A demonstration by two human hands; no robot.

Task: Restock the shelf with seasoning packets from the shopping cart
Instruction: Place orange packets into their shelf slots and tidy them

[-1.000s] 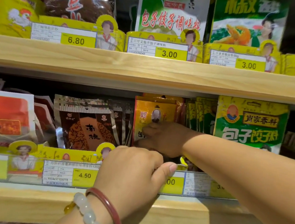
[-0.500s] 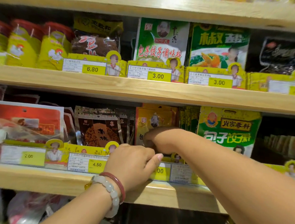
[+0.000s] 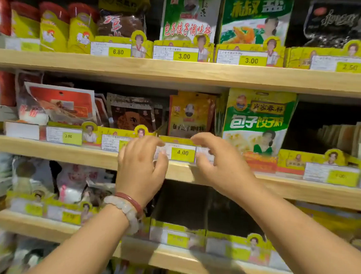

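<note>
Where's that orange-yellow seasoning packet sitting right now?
In the head view the orange-yellow packet stands on the middle shelf, centre, between the dark brown packet and the big green packet, above the 4.00 tag.

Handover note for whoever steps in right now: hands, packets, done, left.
Left hand: empty, fingers loosely curled at the middle shelf edge, beside the 4.00 price tag.
Right hand: empty, fingers relaxed, on the other side of that tag.
Orange seasoning packets: upright in their slot behind the tag, between the dark brown packets and the green packets.
Done: nothing in hand; that slot holds packets.
Left: the cart is out of view, so remaining stock cannot be judged. Probably fetch the next batch.
</note>
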